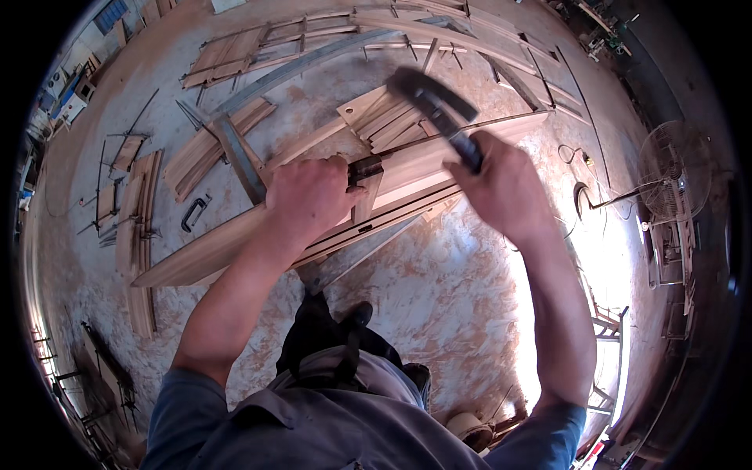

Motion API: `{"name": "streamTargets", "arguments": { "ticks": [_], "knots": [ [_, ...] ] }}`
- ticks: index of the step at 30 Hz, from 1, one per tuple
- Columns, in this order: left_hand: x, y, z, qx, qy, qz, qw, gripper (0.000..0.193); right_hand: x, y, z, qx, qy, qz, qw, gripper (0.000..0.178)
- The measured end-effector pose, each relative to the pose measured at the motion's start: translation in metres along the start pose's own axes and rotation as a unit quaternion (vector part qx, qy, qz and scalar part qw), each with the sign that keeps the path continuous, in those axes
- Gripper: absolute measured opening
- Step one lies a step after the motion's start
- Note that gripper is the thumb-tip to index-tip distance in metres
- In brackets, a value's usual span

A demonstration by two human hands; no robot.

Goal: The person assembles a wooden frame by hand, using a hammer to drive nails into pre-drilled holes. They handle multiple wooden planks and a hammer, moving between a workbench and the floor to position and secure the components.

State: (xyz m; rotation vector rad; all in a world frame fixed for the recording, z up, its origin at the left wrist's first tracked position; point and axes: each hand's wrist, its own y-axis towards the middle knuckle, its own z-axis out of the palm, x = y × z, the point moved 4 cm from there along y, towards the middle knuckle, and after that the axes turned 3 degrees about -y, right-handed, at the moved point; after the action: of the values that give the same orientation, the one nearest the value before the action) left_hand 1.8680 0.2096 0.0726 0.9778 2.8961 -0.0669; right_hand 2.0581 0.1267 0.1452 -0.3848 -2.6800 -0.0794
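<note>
My right hand (509, 184) is closed round the dark grip of a hammer (435, 102), raised above the boards and blurred at its head. Lower and to the left, my left hand (312, 192) is closed at a long wooden workpiece (211, 244) lying slantwise before me. A short dark piece (365, 168) sticks out from its fingers over the wood; its kind is mostly hidden. Along the workpiece's near edge run grooves and a small dark slot (366, 229). Several pale boards (415, 174) are joined side by side in it.
Behind it lie grooved panels (384, 117) and a long grey metal beam (313, 59). A C-clamp (196, 213) rests on the floor at left, near stacked boards (141, 235). A fan (674, 166) stands at right. Near my feet is a bucket (468, 429).
</note>
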Motion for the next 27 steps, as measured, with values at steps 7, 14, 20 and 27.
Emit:
{"name": "streamTargets", "arguments": {
  "ticks": [7, 14, 20, 27],
  "knots": [
    [0.001, -0.001, 0.006, 0.019, -0.019, 0.003, 1.0, 0.044, -0.058, 0.072, 0.043, -0.12, 0.103, -0.038, 0.987, 0.039],
    [0.004, -0.068, 0.006, -0.284, -0.135, 0.237, 0.919, 0.05, -0.079, 0.076, 0.072, -0.135, 0.186, -0.06, 0.971, 0.036],
    [0.014, -0.091, 0.188, -0.028, -0.115, 0.102, 0.988, 0.048, -0.06, 0.074, 0.065, -0.103, 0.138, -0.05, 0.984, 0.038],
    [0.021, -0.075, 0.248, -0.084, 0.026, 0.053, 0.995, 0.032, -0.075, 0.074, 0.075, -0.13, 0.177, -0.047, 0.975, 0.038]
  ]
}}
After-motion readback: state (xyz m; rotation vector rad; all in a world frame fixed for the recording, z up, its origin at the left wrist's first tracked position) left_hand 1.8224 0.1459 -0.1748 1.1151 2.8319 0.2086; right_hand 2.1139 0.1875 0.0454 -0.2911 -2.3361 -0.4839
